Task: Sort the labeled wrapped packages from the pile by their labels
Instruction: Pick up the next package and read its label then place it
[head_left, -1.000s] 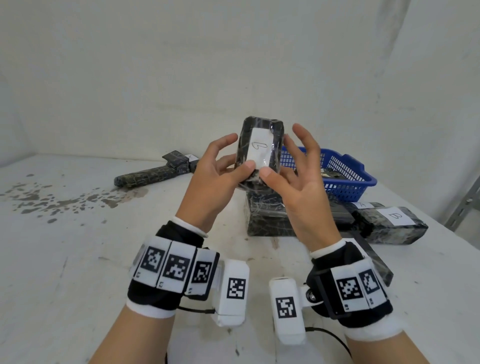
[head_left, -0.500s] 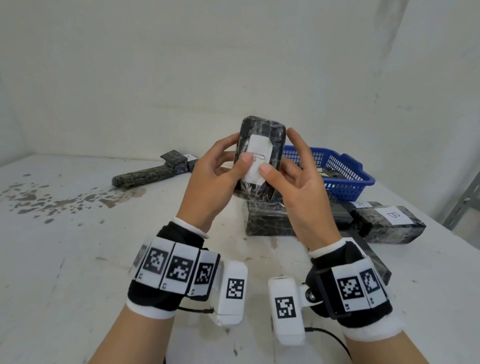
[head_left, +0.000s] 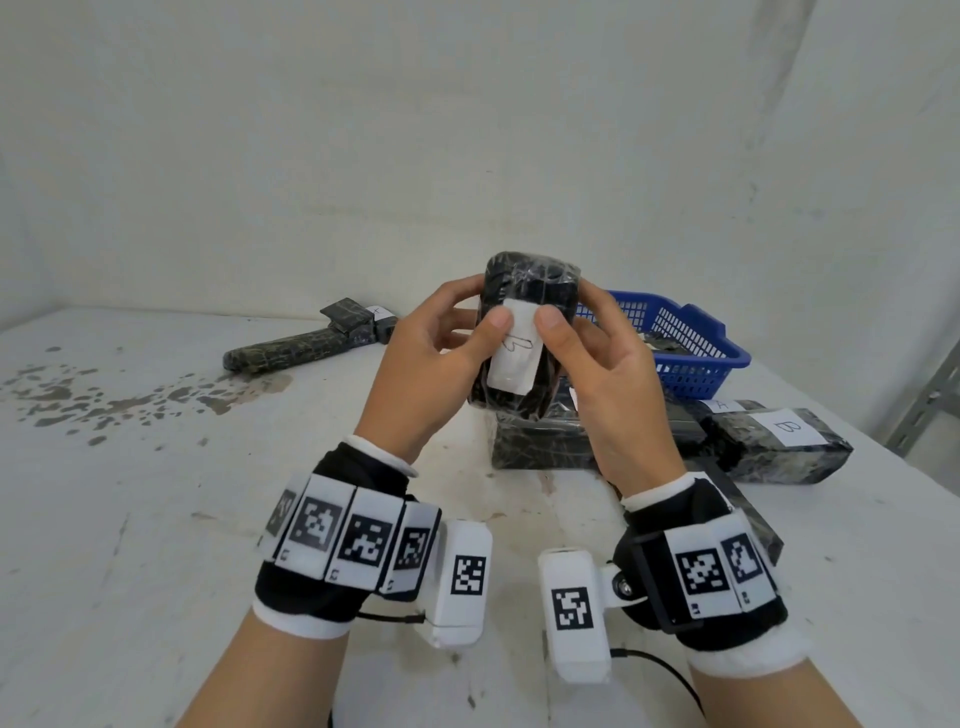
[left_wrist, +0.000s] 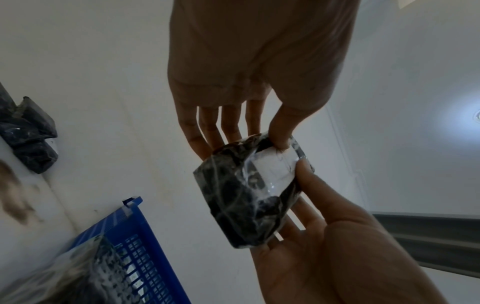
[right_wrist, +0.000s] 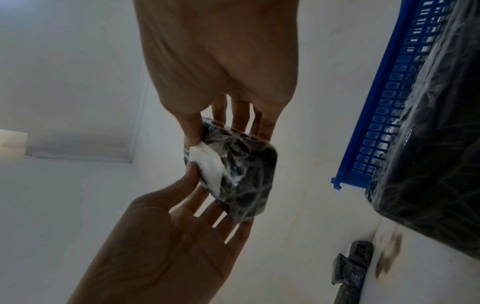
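I hold a small black wrapped package (head_left: 524, 291) upright in front of me, above the table. Its white label (head_left: 514, 358) faces me with a handwritten mark on it. My left hand (head_left: 447, 348) pinches the package from the left, thumb on the label's top corner and fingers behind. My right hand (head_left: 592, 353) pinches it from the right in the same way. In the left wrist view the package (left_wrist: 244, 205) sits between the left hand's fingers (left_wrist: 207, 131) and the right hand (left_wrist: 337, 236). In the right wrist view the package (right_wrist: 246, 181) shows its label edge-on.
Below my hands lies a large black wrapped package (head_left: 540, 447). Right of it lie a package labelled B (head_left: 779, 441) and others. A blue basket (head_left: 691, 353) with packages stands at the back right. A long wrapped package (head_left: 291, 353) and small labelled ones (head_left: 358, 319) lie at the back left.
The package has been turned in my hands, so the label sits lower and faces me. Both thumbs slid up to the label's top edge, and my fingers closed behind it.
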